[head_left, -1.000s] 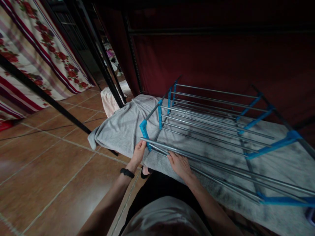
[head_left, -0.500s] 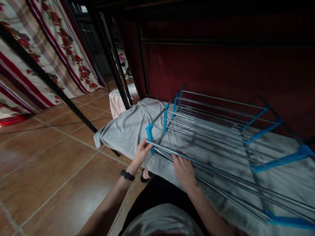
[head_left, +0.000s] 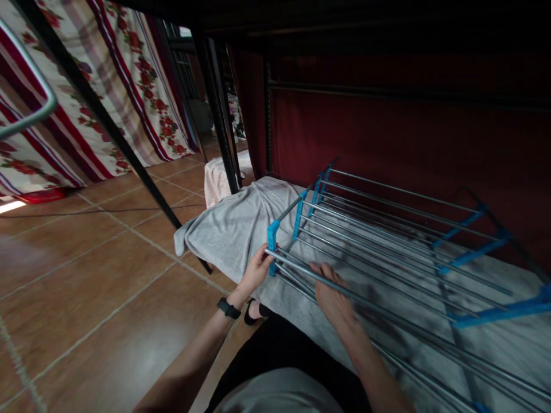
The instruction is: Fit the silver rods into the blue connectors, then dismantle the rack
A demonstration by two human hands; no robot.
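A: Tiled floor (head_left: 86, 275), brown, dim room. Dark red curtain (head_left: 387, 143) at the far wall, floral striped curtain (head_left: 107, 86) far left.

B: Main thing?

A: One drying rack (head_left: 387, 241), metal rods with blue plastic joints, lying flat on a grey towel (head_left: 228, 223) that covers a low bed-like surface. It runs from centre to the right edge.

B: Count the blue joints?

A: Three at the left end, at least three on the right; some are cut off by the frame edge.

B: Hands?

A: Two. Left hand (head_left: 256, 269) is closed on the near left corner, at the blue end piece. Right hand (head_left: 333, 292) is curled over the nearest rods, just right of the left hand.

B: Wrist?

A: One black band (head_left: 228, 308) on the left wrist.

B: Anything else around?

A: One black post (head_left: 219, 115) stands behind the towel's far left end, one slanted black bar (head_left: 107, 126) crosses the floor view, one grey metal tube (head_left: 30, 109) sits top left. One pinkish cloth (head_left: 217, 178) lies past the towel.
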